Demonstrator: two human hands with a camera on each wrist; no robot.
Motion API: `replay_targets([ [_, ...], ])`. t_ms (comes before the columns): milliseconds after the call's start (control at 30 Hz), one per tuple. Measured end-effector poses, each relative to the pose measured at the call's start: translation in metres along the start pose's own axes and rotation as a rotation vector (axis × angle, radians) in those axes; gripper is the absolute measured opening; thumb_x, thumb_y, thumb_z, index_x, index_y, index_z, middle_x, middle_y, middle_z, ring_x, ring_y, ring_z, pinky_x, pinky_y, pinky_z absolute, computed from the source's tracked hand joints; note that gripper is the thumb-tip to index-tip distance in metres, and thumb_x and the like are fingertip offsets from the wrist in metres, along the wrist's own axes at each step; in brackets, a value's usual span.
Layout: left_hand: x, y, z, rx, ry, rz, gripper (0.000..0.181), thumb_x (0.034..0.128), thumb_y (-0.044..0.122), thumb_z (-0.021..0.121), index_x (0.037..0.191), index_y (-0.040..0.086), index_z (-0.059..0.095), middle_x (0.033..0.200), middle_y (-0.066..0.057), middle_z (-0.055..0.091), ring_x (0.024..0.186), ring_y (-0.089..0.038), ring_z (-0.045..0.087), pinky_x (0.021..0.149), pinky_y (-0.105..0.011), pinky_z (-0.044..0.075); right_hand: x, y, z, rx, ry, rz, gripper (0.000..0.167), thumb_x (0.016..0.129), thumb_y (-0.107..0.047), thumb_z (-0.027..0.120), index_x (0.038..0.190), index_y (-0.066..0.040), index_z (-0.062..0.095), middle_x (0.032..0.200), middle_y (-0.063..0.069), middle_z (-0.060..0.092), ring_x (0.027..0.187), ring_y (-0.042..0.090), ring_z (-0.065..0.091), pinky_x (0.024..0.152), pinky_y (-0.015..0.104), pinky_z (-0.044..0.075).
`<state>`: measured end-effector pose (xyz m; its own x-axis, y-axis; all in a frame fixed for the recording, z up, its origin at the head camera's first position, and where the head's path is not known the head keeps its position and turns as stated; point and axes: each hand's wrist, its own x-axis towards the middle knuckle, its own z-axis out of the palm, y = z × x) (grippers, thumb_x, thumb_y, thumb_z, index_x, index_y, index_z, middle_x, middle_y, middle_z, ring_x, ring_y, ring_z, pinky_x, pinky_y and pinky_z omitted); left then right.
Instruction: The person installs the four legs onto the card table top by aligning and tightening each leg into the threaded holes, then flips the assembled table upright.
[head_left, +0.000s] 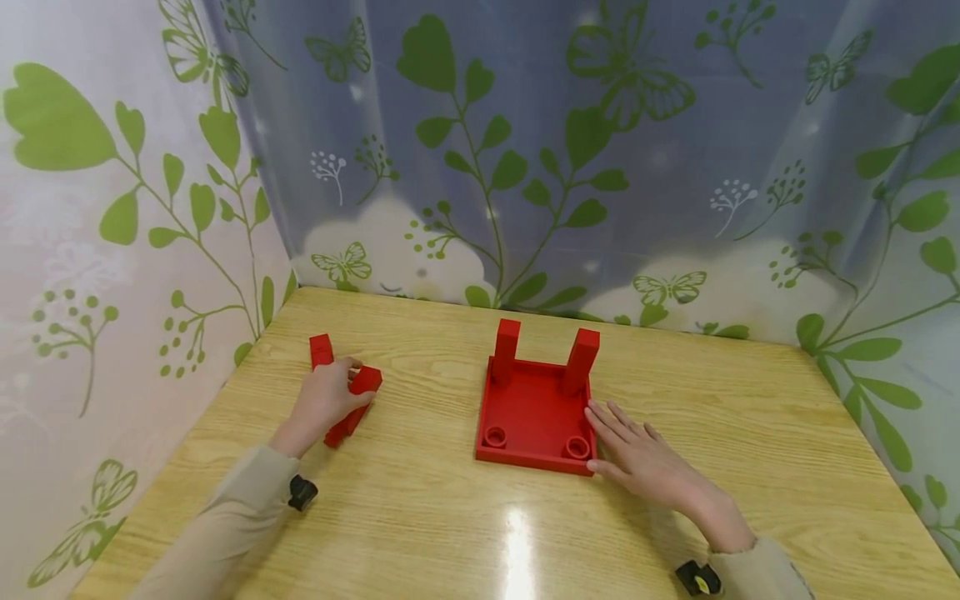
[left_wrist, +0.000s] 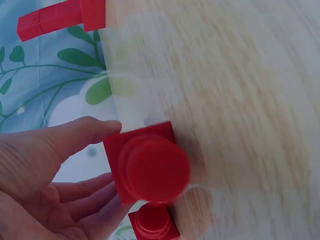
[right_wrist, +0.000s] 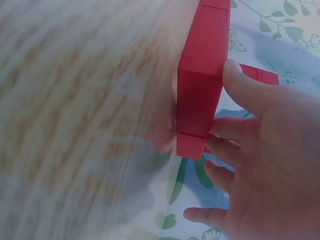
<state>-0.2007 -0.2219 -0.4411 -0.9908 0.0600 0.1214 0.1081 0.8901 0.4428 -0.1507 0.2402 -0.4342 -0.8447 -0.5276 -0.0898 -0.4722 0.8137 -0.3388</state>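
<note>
Right fingers (head_left: 609,422) touch red tray (head_left: 536,417) bearing two upright posts (head_left: 581,362).

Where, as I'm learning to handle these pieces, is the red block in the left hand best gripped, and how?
Probably pinch the red block by its flat sides, from above: it lies low, its squared body offers opposing faces, and the round peg at its end, facing the left wrist camera, looks best left free.
</note>
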Motion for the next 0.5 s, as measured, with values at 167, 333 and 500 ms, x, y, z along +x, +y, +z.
replay_targets([
  [167,0.002,0.000,0.000,-0.012,0.008,0.005,0.046,0.0845,0.014,0.080,0.120,-0.011,0.064,0.111,-0.025,0.072,0.097,-0.039,0.069,0.085,-0.054,0.055,0.000,0.000,0.000,-0.001,-0.001,0.000,0.075,0.103,-0.048,0.054,0.160,-0.006,0.029,0.167,0.014,0.023,0.152,0.042,0.018,0.111,0.077,0.022],
  [333,0.003,0.005,-0.003,-0.089,0.037,0.006,0.045,0.0867,0.013,0.078,0.123,-0.008,0.061,0.115,-0.025,0.070,0.101,-0.039,0.068,0.088,-0.052,0.056,0.000,0.000,-0.001,-0.005,-0.001,0.002,0.075,0.103,-0.048,0.054,0.160,-0.006,0.029,0.167,0.014,0.023,0.152,0.042,0.018,0.111,0.077,0.022],
  [500,0.005,0.016,-0.010,-0.171,0.077,0.018,0.046,0.0888,0.014,0.075,0.128,-0.002,0.056,0.120,-0.023,0.068,0.105,-0.038,0.067,0.089,-0.052,0.056,-0.001,-0.001,-0.001,-0.005,0.002,0.000,0.075,0.103,-0.048,0.054,0.159,-0.005,0.030,0.166,0.015,0.023,0.152,0.042,0.018,0.110,0.077,0.022],
])
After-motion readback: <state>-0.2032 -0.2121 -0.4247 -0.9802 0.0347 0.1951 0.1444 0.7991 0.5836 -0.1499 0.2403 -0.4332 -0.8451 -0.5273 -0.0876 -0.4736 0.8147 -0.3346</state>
